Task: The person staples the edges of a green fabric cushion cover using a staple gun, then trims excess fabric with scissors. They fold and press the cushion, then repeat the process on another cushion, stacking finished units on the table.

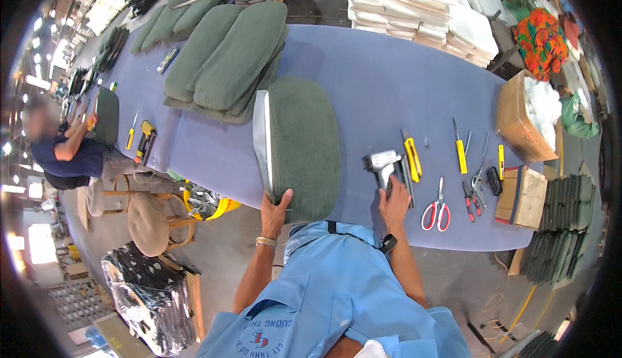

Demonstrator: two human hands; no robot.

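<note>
A dark green fabric-covered cushion (304,144) lies at the table's near edge, with a pale strip (262,134) showing along its left side. My left hand (276,214) grips its near left corner, thumb on top and fingers out of sight below. To the right, a silver and black staple gun (383,161) rests on the table. My right hand (395,206) is closed around its dark handle. Just beyond that hand lies a yellow utility knife (411,157). Red-handled scissors (436,215) are farther right.
Green cushions (236,57) are stacked at the far left, white foam sheets (414,8) at the back. Screwdrivers (460,154), pliers (471,202) and a box of white stuffing (521,115) occupy the right. A co-worker (61,141) handles another cushion (105,115) at left.
</note>
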